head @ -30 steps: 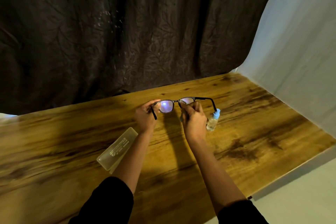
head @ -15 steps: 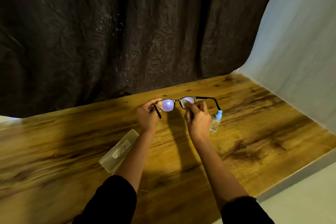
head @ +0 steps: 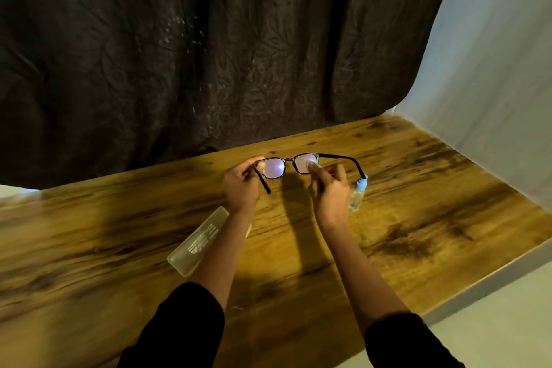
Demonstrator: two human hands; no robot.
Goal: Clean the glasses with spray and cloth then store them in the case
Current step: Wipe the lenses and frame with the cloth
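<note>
A wooden tabletop point(head: 418, 218) fills the lower frame. A translucent case point(head: 198, 240) lies left of centre, partly under the left forearm. At centre, the left hand point(head: 240, 185) pinches one corner of the glasses point(head: 273, 168). The right hand point(head: 330, 193) has its fingers curled, pressing a pale cloth point(head: 312, 165) on the other lens.

Risks: with only one corner pinched, hard rubbing may twist the frame or make it slip. The right arm tip hovers near the small spray bottle point(head: 357, 194) and could topple it.

The glasses are thin, black and unfolded, held above the tabletop, with lenses glinting violet.
</note>
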